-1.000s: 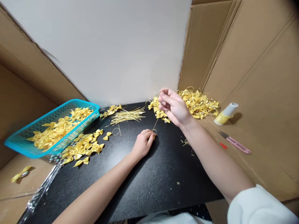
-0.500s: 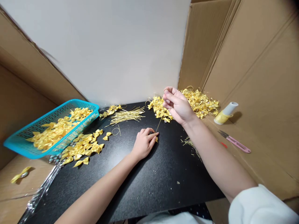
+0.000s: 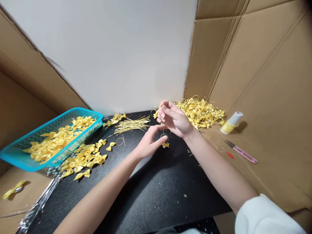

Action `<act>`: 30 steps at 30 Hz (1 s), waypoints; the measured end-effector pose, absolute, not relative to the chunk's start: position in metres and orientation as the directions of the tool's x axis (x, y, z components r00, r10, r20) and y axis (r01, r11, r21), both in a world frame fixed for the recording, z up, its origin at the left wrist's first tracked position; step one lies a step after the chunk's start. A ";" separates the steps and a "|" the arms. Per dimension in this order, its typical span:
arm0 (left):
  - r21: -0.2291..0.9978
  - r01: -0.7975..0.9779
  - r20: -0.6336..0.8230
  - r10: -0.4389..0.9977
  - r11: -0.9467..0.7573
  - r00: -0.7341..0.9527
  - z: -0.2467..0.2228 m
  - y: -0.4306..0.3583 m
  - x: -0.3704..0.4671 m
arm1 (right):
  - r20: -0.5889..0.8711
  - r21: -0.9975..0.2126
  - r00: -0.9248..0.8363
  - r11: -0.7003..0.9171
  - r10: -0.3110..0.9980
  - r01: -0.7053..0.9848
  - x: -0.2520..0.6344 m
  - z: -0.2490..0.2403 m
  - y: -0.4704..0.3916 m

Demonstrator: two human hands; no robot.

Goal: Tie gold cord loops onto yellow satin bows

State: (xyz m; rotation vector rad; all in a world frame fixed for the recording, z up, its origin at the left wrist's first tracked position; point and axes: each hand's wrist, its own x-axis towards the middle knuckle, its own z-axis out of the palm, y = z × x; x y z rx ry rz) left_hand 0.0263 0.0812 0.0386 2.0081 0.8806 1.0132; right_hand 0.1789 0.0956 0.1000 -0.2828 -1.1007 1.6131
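A small yellow ribbon bow (image 3: 166, 145) with a silvery bead hangs from a thin gold cord above the black tabletop (image 3: 146, 191). My right hand (image 3: 174, 118) is raised above it, fingers pinched on the upper end of that cord. Just left of the cord is my left hand (image 3: 151, 141), its thumb and forefinger stretched out and apart beside the cord's loop. Whether its fingertips touch the cord I cannot tell. Behind my hands lie a bundle of cut gold cords (image 3: 133, 125) and a large heap of corded yellow bows (image 3: 201, 112).
A blue basket (image 3: 31, 167) of yellow bows stands at the left, with loose bows (image 3: 85, 157) beside it. Silver strands (image 3: 41, 201) trail over the left edge. On cardboard at the right are a spool (image 3: 230, 123) and pink-handled thread snips (image 3: 241, 152). Cardboard walls flank the table.
My right hand has come down and slightly left. My left hand has lifted off the tabletop with its fingers parting, and the bow, earlier mostly hidden under it, now hangs in view.
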 end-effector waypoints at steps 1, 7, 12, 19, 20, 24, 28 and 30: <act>0.897 0.137 0.304 0.811 -0.421 0.500 0.041 0.084 0.033 | 0.353 -0.756 -0.355 0.040 0.866 -0.654 0.179 0.100 0.096; 0.959 -0.263 0.197 0.911 -0.103 0.362 0.046 0.102 0.046 | 0.288 -0.823 -0.276 0.089 0.917 -0.562 0.180 0.079 0.108; 0.918 -0.392 0.116 0.985 -0.057 0.128 0.040 0.116 0.034 | 0.182 -0.917 -0.342 0.034 0.922 -0.396 0.178 0.059 0.113; 0.958 -0.271 0.159 0.960 -0.093 0.230 0.033 0.105 0.026 | 0.384 -0.913 -0.361 0.408 0.850 -0.011 0.182 0.070 0.105; 0.965 -0.242 0.160 0.953 -0.096 0.258 0.033 0.102 0.026 | 0.423 -0.884 -0.334 0.465 0.842 0.055 0.182 0.070 0.105; 0.979 -0.160 0.171 0.937 -0.126 0.305 0.029 0.096 0.028 | 0.394 -0.875 -0.292 0.453 0.871 0.170 0.178 0.060 0.109; 0.971 -0.173 0.205 0.949 -0.166 0.238 0.020 0.098 0.032 | 0.406 -0.877 -0.232 0.448 0.884 0.172 0.177 0.050 0.115; 0.965 -0.178 0.225 0.958 -0.194 0.179 0.016 0.101 0.032 | 0.476 -0.827 -0.206 0.515 0.855 0.227 0.179 0.048 0.116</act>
